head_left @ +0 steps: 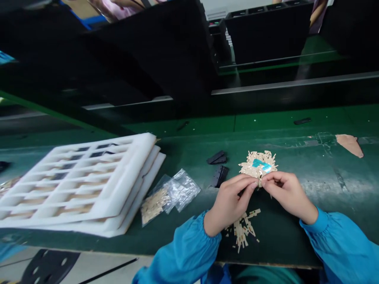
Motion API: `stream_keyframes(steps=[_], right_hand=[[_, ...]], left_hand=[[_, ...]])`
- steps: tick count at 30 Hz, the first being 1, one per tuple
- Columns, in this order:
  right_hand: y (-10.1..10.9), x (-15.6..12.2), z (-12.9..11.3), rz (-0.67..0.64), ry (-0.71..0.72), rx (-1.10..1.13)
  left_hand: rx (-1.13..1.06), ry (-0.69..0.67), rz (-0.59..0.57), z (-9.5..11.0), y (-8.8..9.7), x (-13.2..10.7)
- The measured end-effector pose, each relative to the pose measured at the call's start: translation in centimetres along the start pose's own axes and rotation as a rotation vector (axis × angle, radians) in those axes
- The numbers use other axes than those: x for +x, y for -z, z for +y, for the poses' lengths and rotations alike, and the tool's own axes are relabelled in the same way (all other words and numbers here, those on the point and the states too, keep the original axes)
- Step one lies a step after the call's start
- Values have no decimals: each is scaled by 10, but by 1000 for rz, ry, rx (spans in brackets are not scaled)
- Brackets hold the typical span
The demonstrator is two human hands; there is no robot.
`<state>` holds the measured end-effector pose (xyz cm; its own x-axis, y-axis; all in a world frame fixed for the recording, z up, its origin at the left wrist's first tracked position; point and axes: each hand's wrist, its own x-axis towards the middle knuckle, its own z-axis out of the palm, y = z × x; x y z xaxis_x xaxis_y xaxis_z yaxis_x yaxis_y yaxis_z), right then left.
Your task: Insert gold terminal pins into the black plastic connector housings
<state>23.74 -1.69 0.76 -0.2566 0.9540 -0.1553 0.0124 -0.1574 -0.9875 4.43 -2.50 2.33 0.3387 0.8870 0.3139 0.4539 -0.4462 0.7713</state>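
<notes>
Left grip and right grip both narrow, thumb and fingers pinched, tips nearly meeting on a small pale part held between them. Part is cream/beige; its exact outline is hard to read, mostly covered by fingertips and too small here. It sits at the near edge of a pale heap, right of centre on the dark green worktop. Heap: many thin, flat cream pieces, narrow tips and notched ends poking out all round, a shiny bright-blue patch on top. Nearer the person, below the left wrist, loose pieces: same cream colour, slim strips, some with small darker spots, lying at mixed angles. Left of the heap, two clusters of flat black pieces. Further left, clear plastic bags, one with cream bits inside, near stacked white foam trays.
</notes>
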Motion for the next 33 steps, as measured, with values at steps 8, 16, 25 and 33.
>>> stream_keyframes(steps=[8, 16, 25, 33], right_hand=[[1, -3, 3, -10, 31, -95], [2, -4, 3, -17, 70, -178], [2, -5, -1, -50, -39, -15], [3, -3, -4, -67, -29, -38]], left_hand=[[-19, 39, -59, 2, 2, 1], [14, -15, -62, 1, 3, 0], [363, 168, -30, -13, -4, 2], [-470, 449, -127, 1, 3, 10]])
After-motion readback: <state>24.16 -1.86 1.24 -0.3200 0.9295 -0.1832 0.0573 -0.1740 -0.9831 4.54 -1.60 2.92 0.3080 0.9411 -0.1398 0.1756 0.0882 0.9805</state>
